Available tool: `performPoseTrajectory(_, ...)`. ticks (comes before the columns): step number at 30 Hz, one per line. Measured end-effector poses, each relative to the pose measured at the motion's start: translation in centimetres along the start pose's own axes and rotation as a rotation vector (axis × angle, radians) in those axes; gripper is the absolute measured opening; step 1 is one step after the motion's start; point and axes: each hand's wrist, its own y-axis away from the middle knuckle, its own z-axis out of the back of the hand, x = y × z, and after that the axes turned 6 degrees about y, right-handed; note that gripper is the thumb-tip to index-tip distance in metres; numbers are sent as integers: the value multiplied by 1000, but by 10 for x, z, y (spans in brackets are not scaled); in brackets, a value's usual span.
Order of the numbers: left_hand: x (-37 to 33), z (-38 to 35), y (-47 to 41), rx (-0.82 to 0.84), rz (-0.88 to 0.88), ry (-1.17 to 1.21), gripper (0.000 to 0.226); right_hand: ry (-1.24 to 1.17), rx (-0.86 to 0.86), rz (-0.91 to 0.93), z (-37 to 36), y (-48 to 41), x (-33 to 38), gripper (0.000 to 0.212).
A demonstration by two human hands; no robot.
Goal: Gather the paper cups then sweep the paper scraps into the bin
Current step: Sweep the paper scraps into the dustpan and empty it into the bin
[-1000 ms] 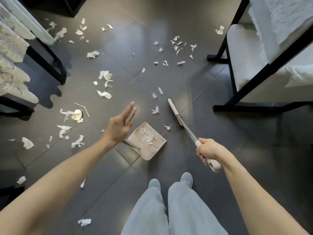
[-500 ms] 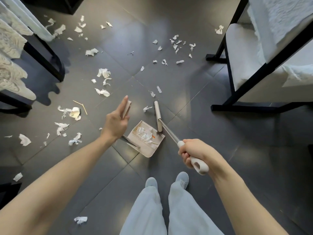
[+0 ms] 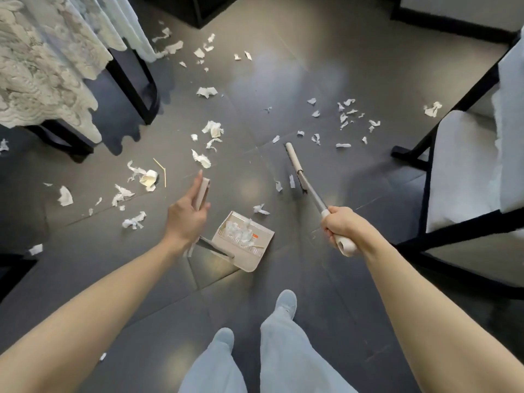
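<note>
Paper scraps (image 3: 343,117) lie scattered over the dark tiled floor (image 3: 326,66), thickest at 1 o'clock and at 10 to 11 o'clock from the dustpan (image 3: 263,251), with one piece (image 3: 261,209) just off its mouth at 12 o'clock and two more (image 3: 279,186) near the broom (image 3: 310,191). They look feather-light, soft and torn, so they should slide easily on the glossy tile but may flutter or skip aside under a fast stroke; short, low strokes towards the pan suit them better than hard ones. The larger crumpled wads (image 3: 212,129) will likely roll rather than slide. The dustpan rests on the floor with a small heap of scraps (image 3: 238,229) already inside; being light plastic, it could shift if the broom bumps it, so it wants steadying by its upright handle (image 3: 202,191). The left hand (image 3: 184,214) holds that handle near the top, between thumb and nearly straight fingers. The right hand (image 3: 340,225) is wrapped firmly round the broom's pale grip at the far end of the shaft, a hold that gives reach but less control of the narrow head (image 3: 293,160), which points to 12 o'clock. What looks like a crushed paper cup (image 3: 149,177) lies at 10 o'clock. No bin shows.
</note>
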Motion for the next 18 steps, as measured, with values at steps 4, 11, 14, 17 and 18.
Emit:
performPoseTrajectory(4, -15, -18, -26, -26, 18, -1, 68, 134, 51, 42, 22, -44, 3, 26)
performPoseTrajectory(11, -60, -55, -68, -34, -58, 7, 69, 208, 348, 51, 44, -41, 14, 17)
performPoseTrajectory(14, -78, -71, -86, 15, -96, -28, 69, -22, 461, -33, 73, -32, 12, 25)
performPoseTrajectory(17, -86, -73, -103, 1, -104, -92, 67, -138, 450, -52, 101, -25, 17, 46)
performPoseTrajectory(18, -88, -70, -109, -17, -102, -100, 66, -201, 439, -60, 108, -23, 22, 48)
